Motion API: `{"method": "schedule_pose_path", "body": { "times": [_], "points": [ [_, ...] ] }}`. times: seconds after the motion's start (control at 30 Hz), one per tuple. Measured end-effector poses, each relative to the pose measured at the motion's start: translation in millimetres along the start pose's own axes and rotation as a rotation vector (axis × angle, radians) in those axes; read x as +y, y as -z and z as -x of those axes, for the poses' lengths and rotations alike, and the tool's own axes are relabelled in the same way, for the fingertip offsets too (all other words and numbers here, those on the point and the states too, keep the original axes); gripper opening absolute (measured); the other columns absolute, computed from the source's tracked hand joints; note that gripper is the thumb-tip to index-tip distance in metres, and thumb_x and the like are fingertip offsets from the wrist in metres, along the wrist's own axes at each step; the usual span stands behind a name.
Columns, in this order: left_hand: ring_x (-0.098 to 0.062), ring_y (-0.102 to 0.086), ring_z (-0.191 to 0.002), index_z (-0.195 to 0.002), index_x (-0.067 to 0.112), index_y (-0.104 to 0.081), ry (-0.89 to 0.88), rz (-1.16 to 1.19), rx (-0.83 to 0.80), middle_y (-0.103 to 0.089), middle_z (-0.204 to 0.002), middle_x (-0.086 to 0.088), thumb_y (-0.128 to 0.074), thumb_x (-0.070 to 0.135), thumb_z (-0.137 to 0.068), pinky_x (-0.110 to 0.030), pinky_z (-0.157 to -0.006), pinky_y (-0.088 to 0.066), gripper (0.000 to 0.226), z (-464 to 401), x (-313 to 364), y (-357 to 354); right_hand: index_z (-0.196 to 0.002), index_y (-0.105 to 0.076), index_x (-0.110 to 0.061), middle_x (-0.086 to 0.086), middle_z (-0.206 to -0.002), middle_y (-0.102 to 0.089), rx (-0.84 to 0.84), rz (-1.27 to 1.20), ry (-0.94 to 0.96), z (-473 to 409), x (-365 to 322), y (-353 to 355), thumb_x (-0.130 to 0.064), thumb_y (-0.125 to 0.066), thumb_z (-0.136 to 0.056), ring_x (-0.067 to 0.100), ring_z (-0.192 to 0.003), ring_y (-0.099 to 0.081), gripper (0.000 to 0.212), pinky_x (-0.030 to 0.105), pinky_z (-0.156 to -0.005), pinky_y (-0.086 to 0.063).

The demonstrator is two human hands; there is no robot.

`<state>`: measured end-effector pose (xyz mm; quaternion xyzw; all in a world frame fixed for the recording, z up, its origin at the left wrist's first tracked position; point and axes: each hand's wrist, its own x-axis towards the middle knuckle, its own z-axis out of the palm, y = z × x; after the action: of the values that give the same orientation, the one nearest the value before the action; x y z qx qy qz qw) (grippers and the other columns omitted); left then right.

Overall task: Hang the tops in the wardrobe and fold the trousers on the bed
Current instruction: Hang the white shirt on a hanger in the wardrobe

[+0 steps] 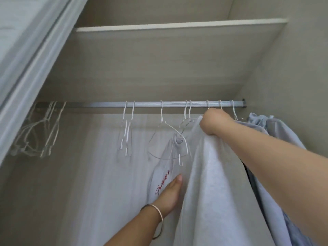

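A pale wood-grain wardrobe (159, 71) fills the view, with a shelf (177, 25) across the top at 12 o'clock and a sliding door frame (32, 55) running down from 11 o'clock. Below the shelf a grey metal rail (150, 104) spans the width. A cluster of empty white wire hangers (38, 132) hangs at 9 o'clock, 2 more (126, 132) hang near the centre, and 1 empty hanger (168, 139) hangs just left of the hands.

The light grey top (209, 183) hangs in long folds from about 1 o'clock down to 5 o'clock, its fabric soft and fleecy, with red script lettering (163, 182) on a panel near the centre. Its hanger is hidden by the upper hand. At 3 o'clock, against the right wall, pale blue garments (276, 132) already hang, just beside the grey top.

The right hand (213, 123) is up just under the rail, fingers curled tight around the top's upper edge. The left hand (170, 194), with 2 bangles (158, 215) on the wrist, reaches in at 6 o'clock with straight fingers laid flat against the grey fabric beside the lettering.
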<state>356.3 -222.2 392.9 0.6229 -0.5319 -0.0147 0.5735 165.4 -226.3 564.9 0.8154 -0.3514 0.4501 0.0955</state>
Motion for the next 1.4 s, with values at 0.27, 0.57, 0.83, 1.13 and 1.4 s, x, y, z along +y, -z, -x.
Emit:
{"method": "schedule_pose_path", "body": {
  "times": [0.27, 0.57, 0.83, 1.13, 1.4],
  "points": [
    [-0.015, -0.032, -0.138, -0.148, 0.027, -0.023, 0.221, -0.287, 0.060, -0.034, -0.149, 0.004, -0.033, 0.048, -0.098, -0.032, -0.111, -0.027, 0.055, 103.6, 61.0, -18.8, -0.144, -0.019, -0.005, 0.015, -0.144, -0.031, -0.165, 0.041, 0.170, 50.0, 28.1, -9.5, -0.010, -0.042, -0.088, 0.033, -0.130, -0.037, 0.061, 0.036, -0.097, -0.037],
    [-0.013, -0.044, -0.126, -0.142, 0.033, -0.030, 0.277, -0.999, 0.323, -0.037, -0.141, 0.009, -0.045, 0.052, -0.090, -0.026, -0.104, -0.036, 0.058, 278.7, 113.3, -25.1, -0.113, -0.056, -0.014, 0.009, -0.123, -0.048, 0.303, -0.415, 0.616, 172.9, 29.6, 0.9, -0.020, -0.048, -0.083, 0.031, -0.118, -0.039, 0.032, 0.040, -0.099, -0.030],
    [0.000, -0.057, -0.103, -0.120, 0.039, -0.054, 0.710, -1.215, 0.707, -0.055, -0.114, 0.021, -0.035, 0.061, -0.078, -0.026, -0.088, -0.048, 0.051, 586.5, 167.3, -71.3, -0.090, -0.065, -0.024, -0.008, -0.088, -0.068, -0.707, -1.248, 0.894, 484.5, 4.9, -19.1, -0.026, -0.052, -0.089, 0.014, -0.083, -0.061, 0.013, 0.028, -0.074, -0.048],
    [-0.013, -0.060, -0.103, -0.119, 0.031, -0.057, 1.483, -1.157, 1.243, -0.056, -0.119, 0.008, -0.052, 0.032, -0.090, -0.033, -0.084, -0.049, 0.030, 928.5, 268.4, -263.7, -0.081, -0.062, -0.029, -0.013, -0.077, -0.065, -1.567, -1.347, 1.410, 834.6, 72.0, 126.7, -0.025, -0.055, -0.091, 0.011, -0.078, -0.060, 0.013, 0.019, -0.065, -0.044],
    [-0.009, -0.064, -0.095, -0.115, 0.024, -0.061, 1.838, -0.775, 1.762, -0.063, -0.114, 0.008, -0.056, 0.027, -0.089, -0.017, -0.079, -0.043, 0.026, 1068.5, 354.5, -501.6, -0.075, -0.063, -0.023, -0.006, -0.069, -0.067, -2.125, -1.196, 1.636, 1013.3, 200.0, 270.9, -0.016, -0.056, -0.088, 0.018, -0.076, -0.067, 0.016, 0.030, -0.074, -0.049]
  ]
}}
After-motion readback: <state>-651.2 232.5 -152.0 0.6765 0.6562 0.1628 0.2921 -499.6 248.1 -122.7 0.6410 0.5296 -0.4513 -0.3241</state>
